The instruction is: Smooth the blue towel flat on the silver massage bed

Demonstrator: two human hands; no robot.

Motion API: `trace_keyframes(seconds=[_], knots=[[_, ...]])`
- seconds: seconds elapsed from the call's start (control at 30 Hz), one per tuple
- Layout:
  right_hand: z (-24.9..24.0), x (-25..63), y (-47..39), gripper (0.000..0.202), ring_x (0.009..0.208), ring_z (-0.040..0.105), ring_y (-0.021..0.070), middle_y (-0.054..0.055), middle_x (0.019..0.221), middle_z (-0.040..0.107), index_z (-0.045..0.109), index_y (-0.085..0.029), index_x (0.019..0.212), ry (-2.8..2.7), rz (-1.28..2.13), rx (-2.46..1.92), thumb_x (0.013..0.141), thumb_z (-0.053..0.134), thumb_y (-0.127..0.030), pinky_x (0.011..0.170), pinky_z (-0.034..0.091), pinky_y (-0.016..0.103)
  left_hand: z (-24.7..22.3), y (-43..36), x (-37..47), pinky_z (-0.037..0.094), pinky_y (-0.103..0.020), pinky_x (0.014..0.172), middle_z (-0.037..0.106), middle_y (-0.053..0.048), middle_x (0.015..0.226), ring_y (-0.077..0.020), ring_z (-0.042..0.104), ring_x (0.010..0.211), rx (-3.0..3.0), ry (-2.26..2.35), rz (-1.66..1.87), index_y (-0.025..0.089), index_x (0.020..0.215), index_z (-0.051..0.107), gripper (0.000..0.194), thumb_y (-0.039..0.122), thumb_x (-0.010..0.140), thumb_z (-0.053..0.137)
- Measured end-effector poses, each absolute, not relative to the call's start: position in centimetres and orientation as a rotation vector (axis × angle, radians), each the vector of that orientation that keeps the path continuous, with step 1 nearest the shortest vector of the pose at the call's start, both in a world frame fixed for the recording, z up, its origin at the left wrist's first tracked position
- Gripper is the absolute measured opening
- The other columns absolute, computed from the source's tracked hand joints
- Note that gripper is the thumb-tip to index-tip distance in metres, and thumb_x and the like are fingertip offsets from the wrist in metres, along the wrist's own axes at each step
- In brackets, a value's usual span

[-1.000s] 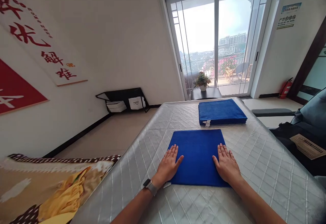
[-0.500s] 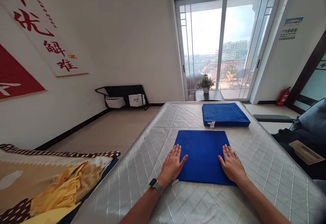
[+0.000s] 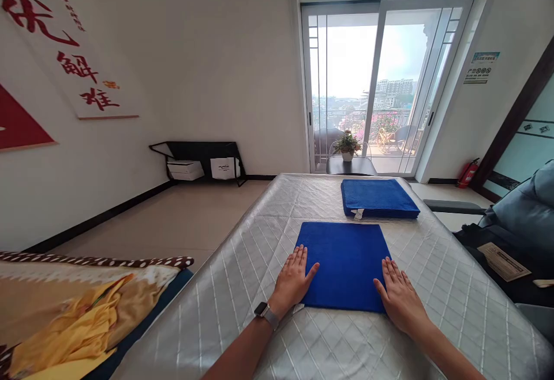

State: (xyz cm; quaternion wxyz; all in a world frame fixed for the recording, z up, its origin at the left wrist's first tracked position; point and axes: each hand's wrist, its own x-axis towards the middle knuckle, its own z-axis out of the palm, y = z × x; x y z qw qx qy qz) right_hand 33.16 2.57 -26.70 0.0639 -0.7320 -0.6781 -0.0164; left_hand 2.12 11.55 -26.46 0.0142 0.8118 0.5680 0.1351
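Observation:
A folded blue towel (image 3: 344,267) lies flat and squared on the silver quilted table cover (image 3: 242,276). At its left edge rests my left hand (image 3: 294,276), palm down with fingers stretched out; a watch is on that wrist. My right hand (image 3: 400,293) lies flat over the towel's right edge, fingers extended and partly on the cover. Neither hand grips anything. Farther back on the cover sits a stack of folded blue towels (image 3: 378,197), with a white tag showing at its front left.
Beyond the table's far edge stands a chair (image 3: 352,165) with a potted plant (image 3: 347,145). A patterned blanket with yellow cloth (image 3: 82,328) is at the left. On the right are a dark seat and a brown cardboard piece (image 3: 504,262).
My right hand has slid slightly right and down along the towel's edge. My left hand stays in place. The camera view has turned slightly to the right.

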Motion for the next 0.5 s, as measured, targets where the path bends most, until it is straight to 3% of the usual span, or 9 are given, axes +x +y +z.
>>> trace_keyframes(seconds=[0.27, 0.5], knots=[[-26.5, 32.8, 0.6, 0.076, 0.151, 0.009, 0.0207, 0.008, 0.164, 0.013, 0.019, -0.008, 0.156, -2.008, 0.094, -2.202, 0.098, 0.015, -0.057, 0.123, 0.012, 0.042, -26.8, 11.7, 2.5, 0.025, -0.044, 0.121, 0.032, -0.015, 0.158, -0.0252, 0.027, 0.147, 2.565, 1.792, 0.454, 0.007, 0.152, 0.034, 0.079, 0.064, 0.1, 0.02], [-25.8, 33.4, 0.5, 0.075, 0.151, 0.01, 0.0217, 0.009, 0.164, 0.013, 0.019, -0.008, 0.156, -1.972, 0.178, -2.175, 0.099, 0.017, -0.056, 0.123, 0.01, 0.043, -24.4, 10.5, 3.6, 0.029, -0.046, 0.119, 0.033, -0.017, 0.158, -0.0269, 0.027, 0.147, 2.645, 1.81, 0.52, 0.007, 0.151, 0.036, 0.073, 0.059, 0.102, 0.022]])
